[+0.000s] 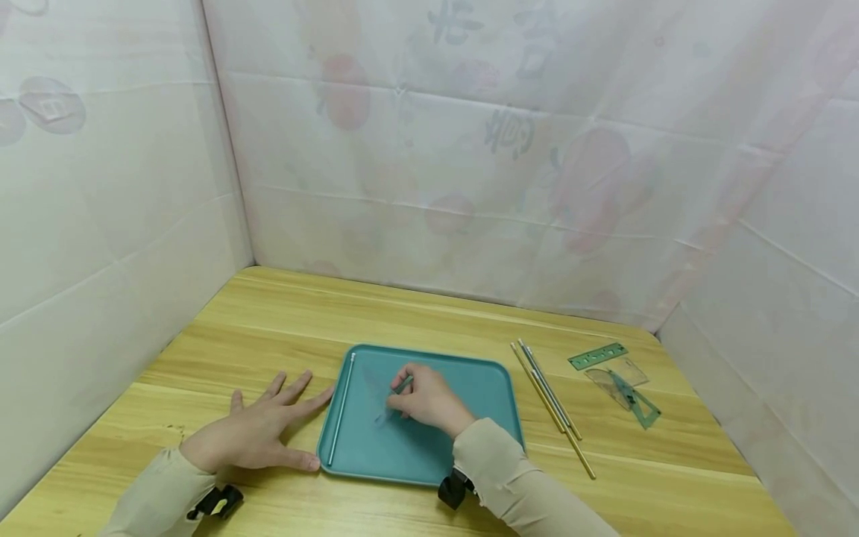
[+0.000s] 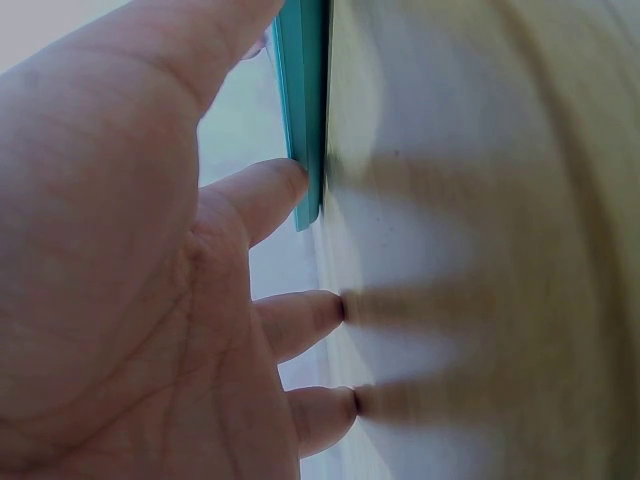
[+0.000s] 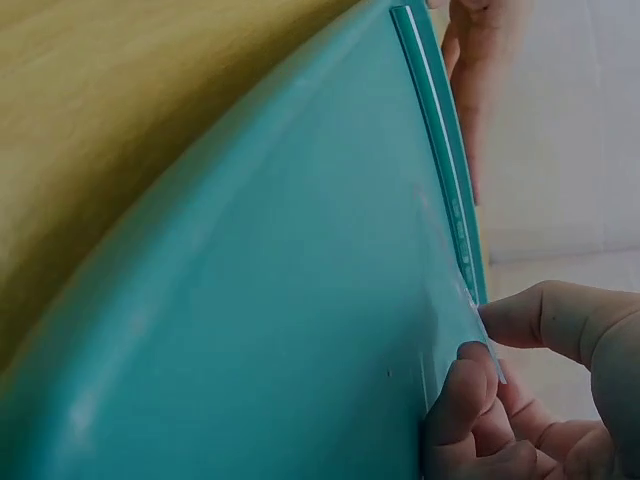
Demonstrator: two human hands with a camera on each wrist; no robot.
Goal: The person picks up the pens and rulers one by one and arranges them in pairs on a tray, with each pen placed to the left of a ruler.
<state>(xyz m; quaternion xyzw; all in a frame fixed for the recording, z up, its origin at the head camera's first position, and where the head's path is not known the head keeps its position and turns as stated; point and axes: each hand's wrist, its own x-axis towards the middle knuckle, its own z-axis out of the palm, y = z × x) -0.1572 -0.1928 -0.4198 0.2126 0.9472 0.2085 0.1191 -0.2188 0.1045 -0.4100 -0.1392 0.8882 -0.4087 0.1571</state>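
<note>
A teal tray (image 1: 470, 380) lies on the wooden table. Along its left side runs a teal pencil (image 1: 341, 410) with a pale tip at the far end. Over the tray's left half, my right hand (image 1: 429, 399) pinches a clear, thin plastic set square (image 3: 455, 290) between thumb and fingers; its outline is faint and partly hidden by the fingers. My left hand (image 1: 258, 432) has its fingers spread beside the tray's left edge. Its thumb and index finger touch the rim, and the other fingertips rest on the table.
Right of the tray lie several gold and teal pencils (image 1: 546, 391). Farther right are a green ruler (image 1: 597, 356), a clear protractor (image 1: 604, 382) and a green set square (image 1: 640, 406), partly overlapping. Patterned cloth walls (image 1: 429, 164) enclose the table's back and sides.
</note>
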